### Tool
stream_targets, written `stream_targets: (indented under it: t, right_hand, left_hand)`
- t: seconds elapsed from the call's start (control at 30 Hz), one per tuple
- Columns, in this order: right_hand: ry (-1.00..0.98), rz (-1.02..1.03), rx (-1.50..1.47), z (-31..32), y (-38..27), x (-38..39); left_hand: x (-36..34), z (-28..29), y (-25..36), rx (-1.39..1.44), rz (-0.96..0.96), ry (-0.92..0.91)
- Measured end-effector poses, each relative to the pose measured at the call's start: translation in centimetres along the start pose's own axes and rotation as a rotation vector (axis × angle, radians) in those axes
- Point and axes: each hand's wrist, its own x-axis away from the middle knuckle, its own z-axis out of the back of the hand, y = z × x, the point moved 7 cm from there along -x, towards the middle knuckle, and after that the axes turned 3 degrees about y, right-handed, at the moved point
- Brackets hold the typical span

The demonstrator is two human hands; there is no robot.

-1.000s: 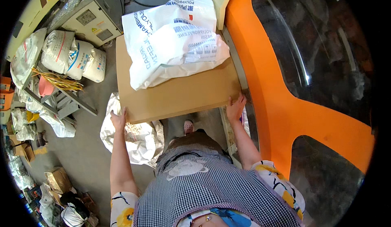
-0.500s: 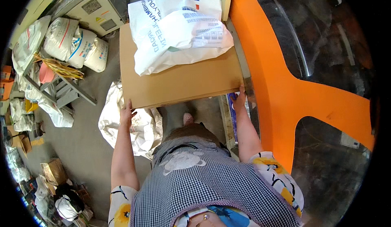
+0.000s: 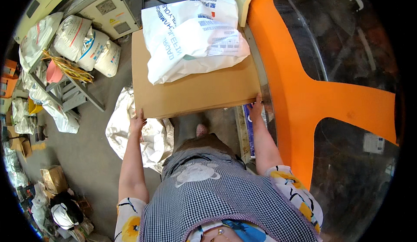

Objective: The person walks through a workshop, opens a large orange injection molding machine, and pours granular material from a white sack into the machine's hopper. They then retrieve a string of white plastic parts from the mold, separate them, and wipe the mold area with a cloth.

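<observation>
In front of me is a wide brown cardboard box (image 3: pixel 204 92), its flat top facing up. A white printed plastic sack (image 3: pixel 195 42) lies crumpled over its far half. My left hand (image 3: pixel 138 124) grips the near left corner, its fingers partly hidden by the cardboard edge. At the near right corner, beside the orange machine, my right hand (image 3: pixel 256 108) is closed on the same box, with its fingertips partly hidden. A large open white sack (image 3: pixel 121 131) stands on the floor beyond my left forearm, below the box.
An orange machine frame (image 3: pixel 291 90) with dark windows closes off the right side. To the left are a grey step stool (image 3: pixel 76 96), full white sacks (image 3: pixel 89 46) and a grey cabinet (image 3: pixel 108 14). Small boxes (image 3: pixel 54 179) and bags lie at the lower left.
The view has shifted slightly, so the box and the surroundings sit a little lower and further right. Both hands keep their hold on the near corners.
</observation>
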Motion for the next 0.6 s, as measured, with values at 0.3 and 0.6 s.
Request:
stream_targets:
  t: [0.3, 0.6]
  right_hand:
    - [0.082, 0.081, 0.118, 0.3, 0.2, 0.9]
    - [0.178, 0.168, 0.188, 2.5, 1.7, -2.8]
  left_hand:
    - [-0.7, 0.4, 1.7, -0.065, -0.164, 0.052]
    - [-1.7, -0.7, 0.5, -0.170, -0.032, 0.028]
